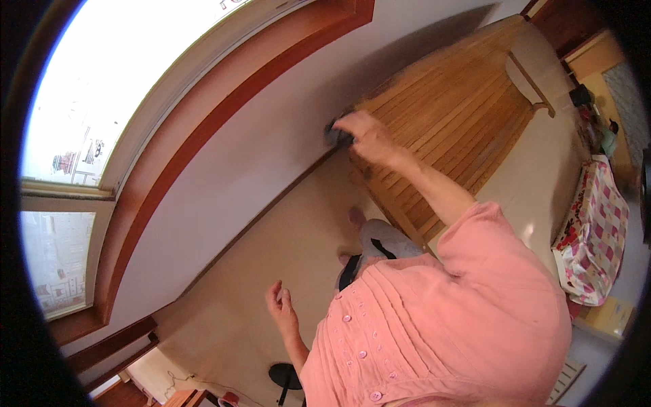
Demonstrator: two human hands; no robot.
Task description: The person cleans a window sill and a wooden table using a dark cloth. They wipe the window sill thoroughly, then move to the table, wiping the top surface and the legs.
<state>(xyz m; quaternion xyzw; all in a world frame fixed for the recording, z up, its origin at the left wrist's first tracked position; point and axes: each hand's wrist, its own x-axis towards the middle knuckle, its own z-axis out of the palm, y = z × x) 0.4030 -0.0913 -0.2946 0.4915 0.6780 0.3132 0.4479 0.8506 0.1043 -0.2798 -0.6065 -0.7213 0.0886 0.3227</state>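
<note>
My right hand (367, 138) is stretched out against the lower white wall (244, 178), at the corner of a slatted wooden platform (452, 107). It grips a small dark object (335, 133), too blurred to name, which is pressed to or close by the wall. Low on my other side, my left hand (282, 305) hangs above the floor with its fingers curled a little and apart, holding nothing. I wear a pink buttoned shirt (432, 315), and my grey trouser legs (381, 239) are bent below it.
A window with a reddish-brown wooden sill (213, 107) runs along the left. Beyond the platform, a patterned cloth-covered thing (595, 229) stands on the right, with a person (609, 137) farther back. A round black base (285, 375) and a cable (218, 384) are near the bottom.
</note>
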